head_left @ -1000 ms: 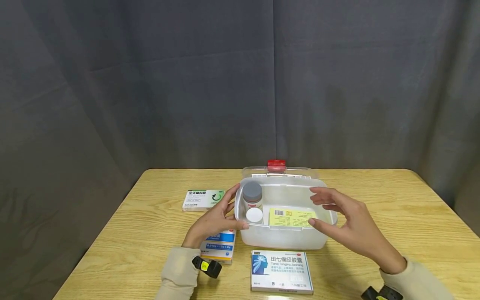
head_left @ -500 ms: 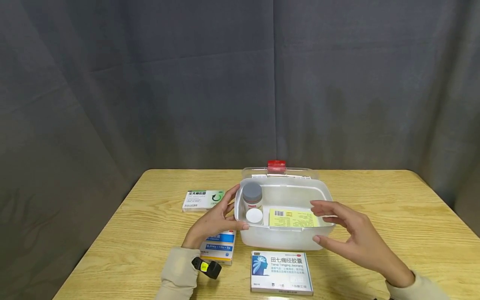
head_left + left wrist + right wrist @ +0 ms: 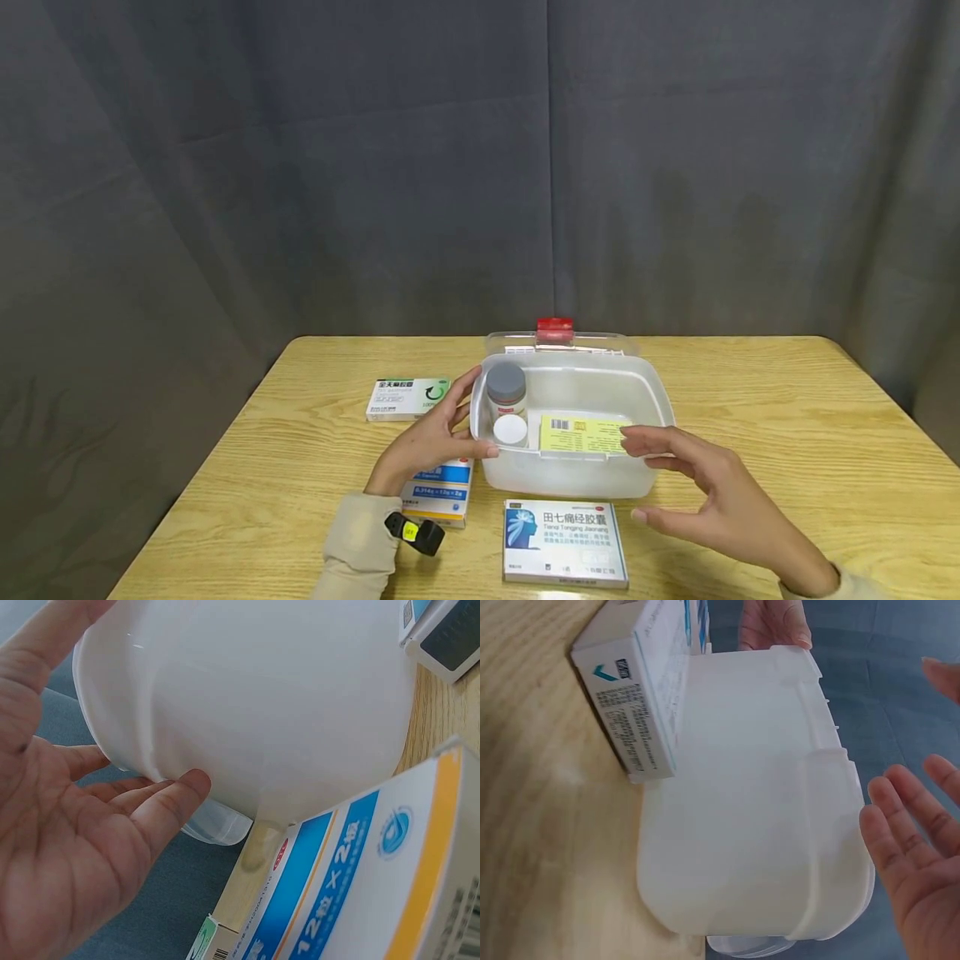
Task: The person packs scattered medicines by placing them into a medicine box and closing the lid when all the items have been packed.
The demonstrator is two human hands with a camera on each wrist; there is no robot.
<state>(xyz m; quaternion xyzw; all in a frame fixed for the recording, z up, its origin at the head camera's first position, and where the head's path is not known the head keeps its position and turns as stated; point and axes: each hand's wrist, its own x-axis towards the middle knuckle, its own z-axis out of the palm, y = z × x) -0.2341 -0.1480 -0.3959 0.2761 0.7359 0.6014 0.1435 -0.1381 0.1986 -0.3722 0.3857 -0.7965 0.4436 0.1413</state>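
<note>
My left hand (image 3: 427, 450) holds the left end of a translucent white plastic box (image 3: 570, 478), thumb over the front rim and fingers along the side. Inside, a grey-capped bottle (image 3: 507, 385) and a white-capped bottle (image 3: 511, 430) stand at the left, and a yellow medicine box (image 3: 572, 433) lies in the middle. My right hand (image 3: 712, 487) hovers at the box's front right corner with thumb and fingers spread, holding nothing. Just below its reach lies a white medicine box (image 3: 566, 542) with a blue head picture. In the right wrist view, the right fingers (image 3: 907, 825) are beside the rim.
Left of the plastic box lie a blue-and-white medicine box (image 3: 441, 493), partly under my left wrist, and a green-and-white medicine box (image 3: 397, 398). Behind it, a clear lid with a red latch (image 3: 555, 329) hangs open. A dark curtain (image 3: 420, 208) backs the wooden table (image 3: 765, 400).
My right hand has drawn back from above the plastic box toward its front right corner, lower in the view, fingers still spread. The left hand stays where it was.
</note>
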